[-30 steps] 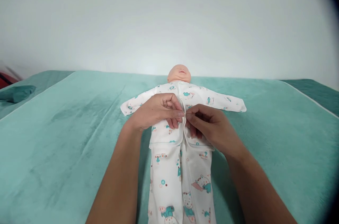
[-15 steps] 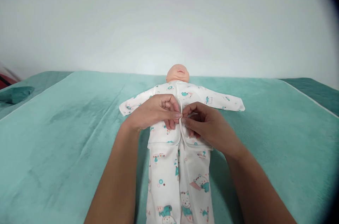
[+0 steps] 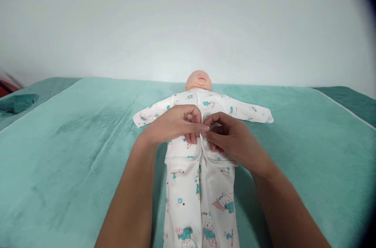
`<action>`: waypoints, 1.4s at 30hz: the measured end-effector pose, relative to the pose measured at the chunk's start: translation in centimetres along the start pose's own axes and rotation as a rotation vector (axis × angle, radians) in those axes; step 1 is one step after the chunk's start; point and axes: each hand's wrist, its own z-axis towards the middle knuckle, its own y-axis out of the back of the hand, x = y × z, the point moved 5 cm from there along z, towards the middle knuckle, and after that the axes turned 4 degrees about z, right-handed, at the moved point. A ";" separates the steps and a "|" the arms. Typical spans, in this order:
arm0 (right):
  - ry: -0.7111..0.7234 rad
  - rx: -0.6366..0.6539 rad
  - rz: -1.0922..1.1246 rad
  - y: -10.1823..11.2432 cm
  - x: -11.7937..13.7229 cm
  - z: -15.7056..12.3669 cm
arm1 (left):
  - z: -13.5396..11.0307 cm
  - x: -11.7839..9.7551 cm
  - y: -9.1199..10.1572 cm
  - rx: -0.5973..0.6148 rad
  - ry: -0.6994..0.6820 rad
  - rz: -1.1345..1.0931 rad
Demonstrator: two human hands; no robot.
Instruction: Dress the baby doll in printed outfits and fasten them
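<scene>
Here, left hand [image 3: 183, 123] and right hand [image 3: 232, 134] clamp their grip on smooth printed shirt [image 3: 183, 151]

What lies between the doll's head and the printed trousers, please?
In the head view, the printed jacket lies between the doll's head and trousers; the left hand and right hand meet over its front.

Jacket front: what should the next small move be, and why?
Perhaps press the jacket's front edges together: left hand and right hand meet there, pinching, while below them the edges part. Any fastener there is hidden.
</scene>
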 end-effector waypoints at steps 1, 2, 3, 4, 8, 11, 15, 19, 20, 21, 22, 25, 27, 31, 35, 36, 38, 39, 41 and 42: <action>0.001 0.000 -0.007 0.0 0.0 0.0 | 0.0 -0.1 0.0 -0.006 0.002 0.008; 0.005 -0.002 -0.011 0.0 0.0 0.0 | 0.0 -0.1 -0.1 -0.010 0.004 0.012; 0.009 -0.004 -0.013 0.0 0.0 0.0 | 0.0 -0.2 -0.1 -0.014 0.006 0.016; 0.014 -0.007 -0.014 0.0 0.1 0.1 | -0.1 -0.2 -0.1 -0.018 0.009 0.019; 0.023 -0.014 -0.013 0.0 0.1 0.1 | -0.1 -0.1 -0.1 -0.020 0.027 0.030; 0.024 -0.004 0.001 -0.2 0.0 0.1 | -0.1 0.0 -0.1 -0.007 0.021 0.003; 0.027 -0.012 0.014 -0.2 -0.1 0.1 | 0.0 0.0 -0.1 0.013 0.002 -0.048; 0.023 -0.025 0.039 -0.1 -0.1 0.1 | 0.0 0.2 -0.1 0.007 0.001 -0.050; 0.018 -0.025 0.046 0.0 -0.2 0.1 | 0.0 0.2 -0.1 0.004 0.000 -0.053; 0.012 -0.025 0.050 0.0 -0.2 0.1 | 0.0 0.2 -0.1 0.004 -0.003 -0.058; 0.006 -0.026 0.052 0.0 -0.2 0.1 | 0.0 0.2 -0.1 0.007 -0.008 -0.066; -0.011 -0.024 0.067 0.0 -0.2 0.1 | 0.0 0.2 0.0 0.011 -0.032 -0.079; -0.027 -0.016 0.058 0.0 -0.3 0.1 | 0.0 0.1 0.0 0.007 -0.046 -0.081; -0.088 0.013 -0.008 -0.1 -0.4 -0.1 | 0.1 0.1 0.0 0.006 -0.064 -0.084; -0.125 0.046 -0.045 -0.2 -0.4 -0.3 | 0.2 0.0 -0.3 0.037 -0.082 -0.081; -0.129 0.051 -0.044 -0.3 -0.4 -0.3 | 0.2 0.0 -0.3 0.040 -0.080 -0.078; -0.130 0.057 -0.031 -0.3 -0.3 -0.2 | 0.2 0.0 -0.3 0.044 -0.071 -0.069; -0.128 0.057 -0.023 -0.3 -0.3 -0.2 | 0.2 0.1 -0.3 0.048 -0.066 -0.063; -0.122 0.060 -0.010 -0.3 -0.3 -0.1 | 0.2 0.1 -0.2 0.057 -0.057 -0.053; -0.118 0.061 -0.005 -0.3 -0.4 -0.1 | 0.1 0.1 -0.2 0.060 -0.054 -0.051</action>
